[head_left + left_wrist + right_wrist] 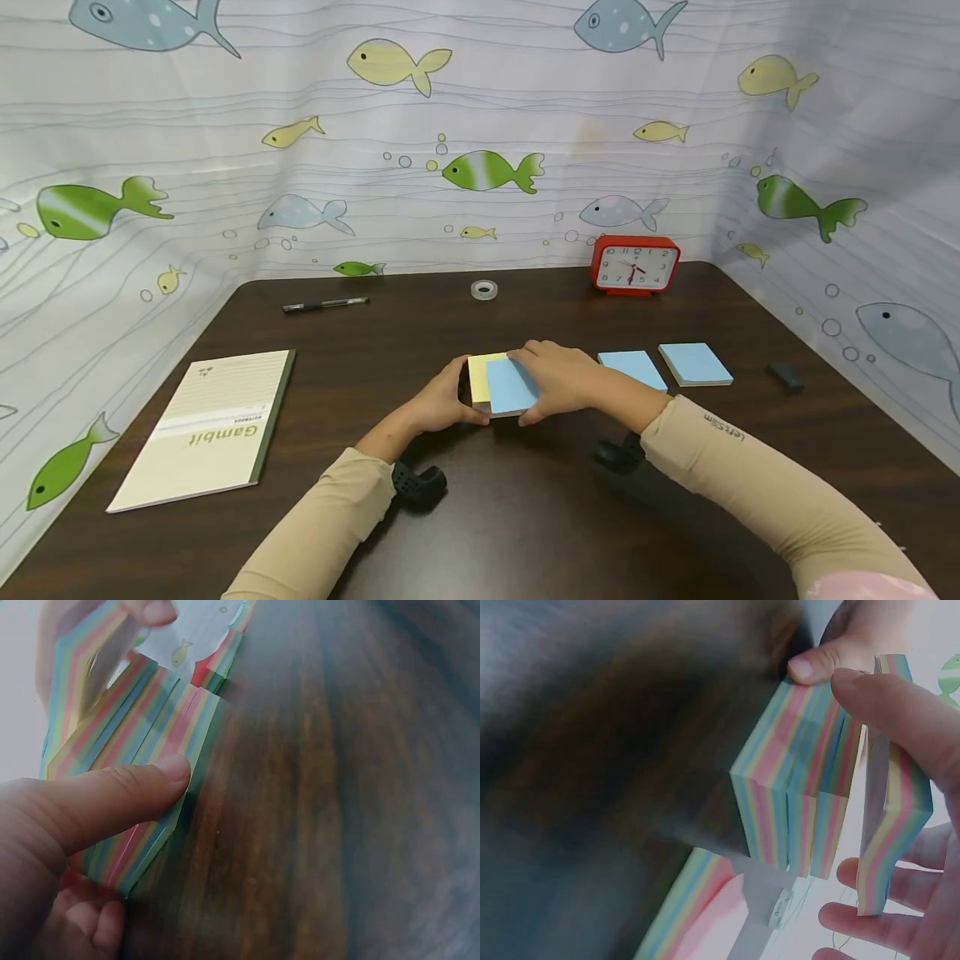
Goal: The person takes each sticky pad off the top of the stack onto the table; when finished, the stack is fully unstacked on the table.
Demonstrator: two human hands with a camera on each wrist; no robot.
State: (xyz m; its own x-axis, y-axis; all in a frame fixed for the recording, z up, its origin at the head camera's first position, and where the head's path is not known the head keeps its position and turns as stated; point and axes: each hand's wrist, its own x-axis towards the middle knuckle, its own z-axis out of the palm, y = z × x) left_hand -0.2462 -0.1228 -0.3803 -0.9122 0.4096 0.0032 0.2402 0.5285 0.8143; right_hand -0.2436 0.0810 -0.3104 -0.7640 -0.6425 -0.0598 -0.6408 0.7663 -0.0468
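Note:
A stack of sticky note pads (pixel 784 772) with rainbow-striped edges stands on the table, a yellow sheet on top in the head view. My left hand (pixel 442 402) grips this stack from the left, its thumb pressed along the near striped side in the left wrist view. Another pad, the blue-topped sticky note pad (pixel 512 386), is in my right hand (pixel 561 379), thumb on one edge and fingers on the opposite one. It overlaps the stack in the head view; in the right wrist view a gap shows between them.
Two blue-topped pads, a nearer one (pixel 632 369) and a farther one (pixel 695 364), lie to the right. Beyond are a small black object (pixel 784 377), a red clock (pixel 636 265), a tape roll (pixel 483 290) and a pen (pixel 326 305). A notebook (pixel 206 425) lies at left.

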